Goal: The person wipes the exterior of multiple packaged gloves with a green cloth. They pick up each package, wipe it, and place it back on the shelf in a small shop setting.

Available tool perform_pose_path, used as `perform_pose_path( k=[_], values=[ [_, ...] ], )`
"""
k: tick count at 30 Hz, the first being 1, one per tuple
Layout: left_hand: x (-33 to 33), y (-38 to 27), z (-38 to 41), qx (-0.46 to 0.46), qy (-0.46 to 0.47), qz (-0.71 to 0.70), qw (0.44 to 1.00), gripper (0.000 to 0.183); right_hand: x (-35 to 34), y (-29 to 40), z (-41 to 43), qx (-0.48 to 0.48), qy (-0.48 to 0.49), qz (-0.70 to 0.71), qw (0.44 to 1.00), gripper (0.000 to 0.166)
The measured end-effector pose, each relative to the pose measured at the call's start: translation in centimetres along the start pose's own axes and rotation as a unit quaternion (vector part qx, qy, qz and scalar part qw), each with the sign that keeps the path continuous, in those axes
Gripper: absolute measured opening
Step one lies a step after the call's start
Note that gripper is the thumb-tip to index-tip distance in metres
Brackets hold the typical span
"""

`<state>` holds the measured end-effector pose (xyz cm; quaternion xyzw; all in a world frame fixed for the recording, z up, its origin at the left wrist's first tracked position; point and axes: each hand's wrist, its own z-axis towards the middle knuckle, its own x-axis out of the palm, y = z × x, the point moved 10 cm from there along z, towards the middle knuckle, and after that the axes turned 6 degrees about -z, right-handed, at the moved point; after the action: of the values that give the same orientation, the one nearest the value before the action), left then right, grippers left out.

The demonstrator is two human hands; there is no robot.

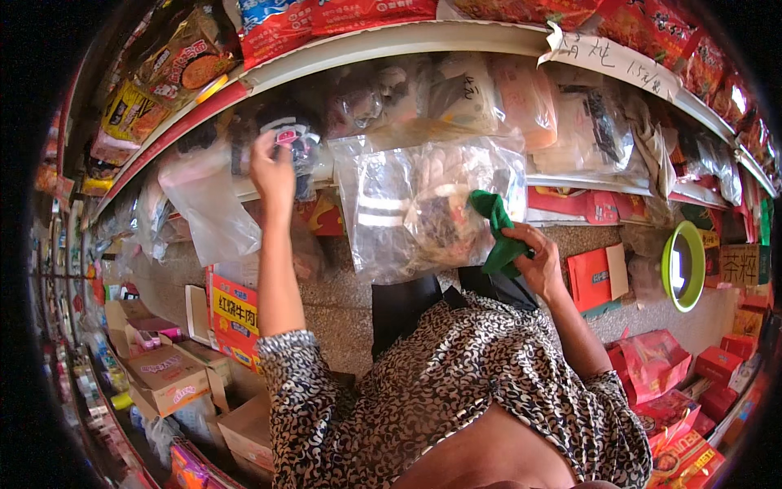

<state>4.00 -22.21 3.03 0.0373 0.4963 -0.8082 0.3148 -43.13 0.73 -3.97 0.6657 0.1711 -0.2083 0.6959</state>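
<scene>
My left hand (273, 168) is raised at the lower shelf, its fingers at a dark packet with a pink label (286, 136); whether they grip it I cannot tell. In my right hand (534, 257) is a bunched green cloth (502, 235). The cloth lies against the right part of a large clear plastic bag (421, 208), which holds folded dark, white-striped and patterned items. This bag rests at the shelf's front edge and hangs partly over it. Left of it, a whitish plastic bag (211, 205) droops from the shelf, close to my left forearm.
Plastic-wrapped goods (464, 91) line the lower shelf, under an upper shelf edge (397, 44) bearing red food packets (366, 15). On the floor side are cardboard boxes (168, 379) at left, and a green-rimmed basin (692, 266), a red box (589, 280) and red bags (650, 363) at right.
</scene>
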Motion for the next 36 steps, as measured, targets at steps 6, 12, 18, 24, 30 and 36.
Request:
perform_pose_path(
  k=[6,12,18,24,30,36],
  values=[
    [5.0,-9.9,-10.0,-0.027,0.173,0.014,0.984,0.029,0.6,1.5,0.6,-0.026,0.032,0.049,0.998,0.043],
    [9.3,-13.4,-8.2,0.162,0.224,0.082,0.957,0.027,0.4,1.3,-0.3,-0.042,0.018,0.039,0.998,0.048],
    [16.9,-9.7,-6.5,0.065,0.415,0.17,0.892,0.024,0.2,1.7,-1.1,-0.043,0.028,0.029,0.998,0.048],
    [19.5,-9.5,-12.5,-0.259,0.667,0.007,0.698,0.025,-3.1,-0.4,-2.3,0.001,-0.021,0.065,0.998,0.046],
    [20.8,-9.5,-13.8,-0.26,0.649,-0.031,0.714,0.022,-5.3,-2.3,-2.3,0.024,-0.061,0.095,0.993,0.048],
    [23.0,-8.0,-15.7,-0.145,0.678,0.123,0.71,0.023,-5.6,-1.9,-1.9,-0.003,-0.068,0.062,0.996,0.043]
  ],
)
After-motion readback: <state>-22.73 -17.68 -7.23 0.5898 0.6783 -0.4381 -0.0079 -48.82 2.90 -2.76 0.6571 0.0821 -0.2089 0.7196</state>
